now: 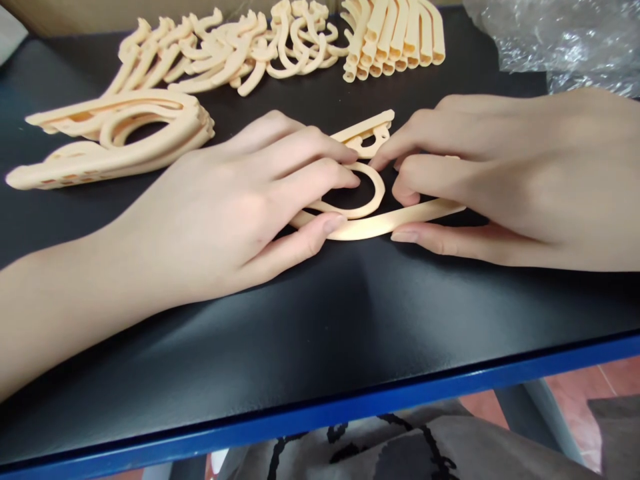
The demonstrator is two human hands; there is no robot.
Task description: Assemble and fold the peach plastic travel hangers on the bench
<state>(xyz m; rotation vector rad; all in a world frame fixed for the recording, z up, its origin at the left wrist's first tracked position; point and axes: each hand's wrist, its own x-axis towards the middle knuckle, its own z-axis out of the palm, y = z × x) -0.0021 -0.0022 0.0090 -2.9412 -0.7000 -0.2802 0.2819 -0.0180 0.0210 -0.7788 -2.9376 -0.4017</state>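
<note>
A beige plastic hanger piece with a long curved arm and a round ring lies on the black tabletop between my hands. My left hand is closed over its left part, thumb on the front of the arm and fingertips at the ring; that end is hidden. On the arm's right end, my right hand grips with thumb and bent fingers, while its index fingertip reaches the back of the ring. Just behind is a flat beige strip with a cut-out end, near both hands; whether it is joined to the arm I cannot tell.
A stack of similar beige hanger pieces lies at the left. Along the back are piles of curved beige hooks and hollow beige tubes. Clear plastic wrapping sits at the back right. The table's blue edge runs in front.
</note>
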